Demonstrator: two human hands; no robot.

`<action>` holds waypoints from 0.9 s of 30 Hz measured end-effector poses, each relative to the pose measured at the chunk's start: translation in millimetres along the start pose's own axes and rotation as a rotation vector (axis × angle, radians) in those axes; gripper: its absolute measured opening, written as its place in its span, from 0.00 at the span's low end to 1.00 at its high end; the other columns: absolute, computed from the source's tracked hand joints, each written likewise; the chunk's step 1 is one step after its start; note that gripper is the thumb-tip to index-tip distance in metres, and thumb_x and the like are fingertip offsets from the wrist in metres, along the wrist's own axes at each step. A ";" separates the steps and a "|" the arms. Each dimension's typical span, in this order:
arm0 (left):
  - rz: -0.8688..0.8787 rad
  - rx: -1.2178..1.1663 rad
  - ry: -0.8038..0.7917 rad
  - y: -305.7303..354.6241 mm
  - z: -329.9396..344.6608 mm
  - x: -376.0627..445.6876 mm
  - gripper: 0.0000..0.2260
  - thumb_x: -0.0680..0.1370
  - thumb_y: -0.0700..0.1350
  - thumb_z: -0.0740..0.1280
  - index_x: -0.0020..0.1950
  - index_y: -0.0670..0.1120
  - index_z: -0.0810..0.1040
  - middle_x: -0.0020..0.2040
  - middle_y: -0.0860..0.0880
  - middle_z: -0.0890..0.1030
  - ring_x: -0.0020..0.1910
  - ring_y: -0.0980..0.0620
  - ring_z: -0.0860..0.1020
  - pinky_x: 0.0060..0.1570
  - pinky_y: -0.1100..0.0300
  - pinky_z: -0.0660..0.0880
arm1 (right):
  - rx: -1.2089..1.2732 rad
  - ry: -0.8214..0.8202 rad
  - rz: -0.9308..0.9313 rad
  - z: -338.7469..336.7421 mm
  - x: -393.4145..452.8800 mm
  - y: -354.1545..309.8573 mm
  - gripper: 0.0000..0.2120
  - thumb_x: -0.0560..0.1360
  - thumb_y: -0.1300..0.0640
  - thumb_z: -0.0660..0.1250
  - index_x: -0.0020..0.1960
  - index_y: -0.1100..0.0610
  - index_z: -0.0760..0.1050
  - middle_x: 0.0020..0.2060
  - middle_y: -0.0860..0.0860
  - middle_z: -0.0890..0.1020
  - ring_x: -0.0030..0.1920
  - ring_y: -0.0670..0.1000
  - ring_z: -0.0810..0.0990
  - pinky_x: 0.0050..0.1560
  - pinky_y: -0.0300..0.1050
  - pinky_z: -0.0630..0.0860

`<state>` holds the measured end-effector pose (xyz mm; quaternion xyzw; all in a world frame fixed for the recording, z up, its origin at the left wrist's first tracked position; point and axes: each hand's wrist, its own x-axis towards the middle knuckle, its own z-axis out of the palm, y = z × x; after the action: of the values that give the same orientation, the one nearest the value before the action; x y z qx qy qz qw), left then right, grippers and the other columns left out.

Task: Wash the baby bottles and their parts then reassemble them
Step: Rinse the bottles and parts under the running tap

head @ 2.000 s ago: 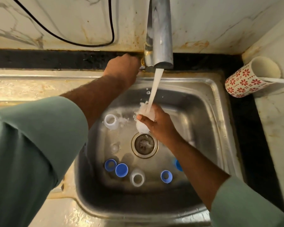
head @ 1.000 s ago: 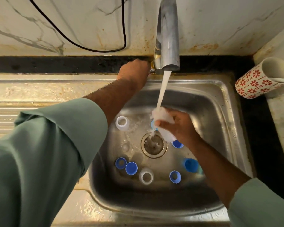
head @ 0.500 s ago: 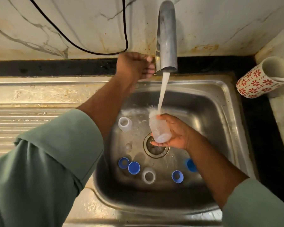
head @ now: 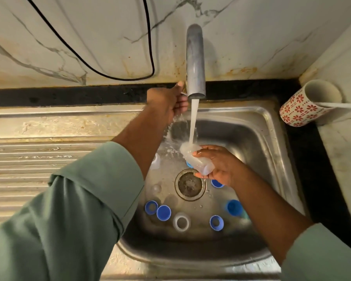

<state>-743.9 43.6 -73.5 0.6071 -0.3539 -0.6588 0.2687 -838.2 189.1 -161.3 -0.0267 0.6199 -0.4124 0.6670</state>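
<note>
My left hand (head: 166, 100) reaches to the base of the tap (head: 195, 61), fingers curled there; what it grips is hidden behind the spout, so I cannot tell the hold. Below the falling water, my right hand (head: 219, 167) wraps its fingers around a clear, frosted baby bottle (head: 195, 159). The bottle lies tilted, its long axis running from upper left to lower right, open mouth up-left under the stream, above the sink (head: 272, 142) drain. Blue rings (head: 151, 207) and a white ring (head: 181, 222) lie on the sink floor; my arms partly cover others.
</note>
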 end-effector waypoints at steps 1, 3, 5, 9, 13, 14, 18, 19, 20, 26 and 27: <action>0.013 -0.027 -0.064 1.5 3.1 -3.0 0.12 0.84 0.39 0.57 0.42 0.38 0.73 0.41 0.41 0.78 0.42 0.44 0.78 0.54 0.48 0.78 | -0.009 -0.015 -0.010 0.0 -1.2 0.1 0.20 0.67 0.68 0.76 0.55 0.55 0.77 0.55 0.55 0.79 0.54 0.59 0.79 0.43 0.56 0.82; 0.037 -0.013 -0.156 4.5 8.4 -8.1 0.13 0.85 0.41 0.52 0.53 0.37 0.74 0.47 0.39 0.78 0.43 0.44 0.77 0.56 0.48 0.76 | -0.172 -0.021 -0.076 4.0 -6.3 0.6 0.22 0.68 0.67 0.75 0.58 0.54 0.74 0.55 0.53 0.78 0.52 0.55 0.79 0.42 0.49 0.81; 0.083 0.104 -0.190 6.8 7.0 -9.0 0.15 0.85 0.40 0.50 0.61 0.36 0.73 0.48 0.39 0.79 0.39 0.46 0.77 0.45 0.51 0.76 | -0.566 0.114 -0.307 6.5 -11.5 -3.9 0.25 0.67 0.63 0.77 0.59 0.53 0.71 0.52 0.49 0.75 0.49 0.51 0.77 0.38 0.40 0.75; 0.367 0.608 -0.195 -5.2 -26.7 -15.7 0.05 0.80 0.35 0.65 0.50 0.37 0.80 0.43 0.46 0.81 0.37 0.55 0.79 0.35 0.63 0.75 | -1.122 0.450 -0.908 10.7 -35.1 -17.6 0.19 0.71 0.53 0.73 0.60 0.52 0.75 0.56 0.51 0.75 0.53 0.53 0.77 0.47 0.43 0.72; 0.488 1.202 -0.134 -44.2 -92.4 -24.7 0.16 0.78 0.39 0.70 0.66 0.44 0.79 0.61 0.43 0.82 0.59 0.45 0.80 0.59 0.55 0.75 | -1.542 0.492 -0.869 19.5 -35.1 -2.3 0.20 0.77 0.46 0.65 0.66 0.53 0.70 0.62 0.55 0.74 0.55 0.57 0.78 0.47 0.50 0.76; 0.479 1.350 -0.131 -53.0 -112.6 -25.2 0.19 0.77 0.41 0.70 0.68 0.46 0.77 0.63 0.43 0.80 0.61 0.44 0.78 0.62 0.53 0.74 | -1.642 0.452 -0.730 20.1 -34.9 2.0 0.19 0.78 0.46 0.64 0.65 0.53 0.70 0.63 0.55 0.73 0.57 0.59 0.78 0.50 0.50 0.76; 0.394 1.708 -0.062 -71.5 -216.6 -31.7 0.33 0.74 0.45 0.73 0.77 0.50 0.65 0.74 0.44 0.69 0.70 0.40 0.70 0.66 0.45 0.71 | -1.465 0.542 -0.767 38.6 -39.3 4.9 0.19 0.76 0.48 0.68 0.64 0.53 0.72 0.63 0.56 0.73 0.55 0.58 0.77 0.48 0.50 0.75; 0.348 1.782 -0.066 -72.5 -239.2 -32.5 0.38 0.73 0.46 0.75 0.79 0.50 0.60 0.78 0.44 0.63 0.73 0.40 0.66 0.67 0.44 0.70 | -1.559 0.494 -0.620 47.8 -44.2 5.5 0.20 0.75 0.48 0.68 0.64 0.53 0.72 0.63 0.57 0.74 0.57 0.59 0.77 0.51 0.50 0.75; 0.296 1.836 -0.070 -73.9 -259.0 -33.3 0.43 0.73 0.48 0.76 0.80 0.50 0.55 0.80 0.45 0.57 0.75 0.39 0.62 0.68 0.42 0.69 | -1.594 0.462 -0.504 57.3 -48.0 6.7 0.20 0.74 0.47 0.69 0.63 0.53 0.73 0.63 0.57 0.75 0.59 0.60 0.77 0.53 0.50 0.74; 0.316 1.752 -0.161 -79.8 -335.6 -11.4 0.48 0.71 0.51 0.77 0.81 0.50 0.49 0.81 0.50 0.53 0.77 0.41 0.57 0.71 0.39 0.63 | -1.338 0.291 -0.893 191.2 -72.0 24.3 0.26 0.69 0.53 0.76 0.64 0.50 0.70 0.64 0.52 0.69 0.56 0.53 0.74 0.52 0.45 0.70; 0.340 1.690 -0.185 -82.0 -340.9 -6.2 0.46 0.71 0.51 0.77 0.80 0.49 0.51 0.79 0.48 0.57 0.75 0.42 0.62 0.72 0.44 0.63 | -1.373 0.244 -0.884 212.5 -69.7 27.0 0.28 0.68 0.54 0.77 0.65 0.49 0.70 0.64 0.52 0.68 0.58 0.54 0.74 0.54 0.47 0.71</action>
<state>-399.4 50.3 -138.9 0.4860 -0.8312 -0.1726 -0.2074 -636.3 146.5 -71.0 -0.6249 0.7344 -0.1661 0.2063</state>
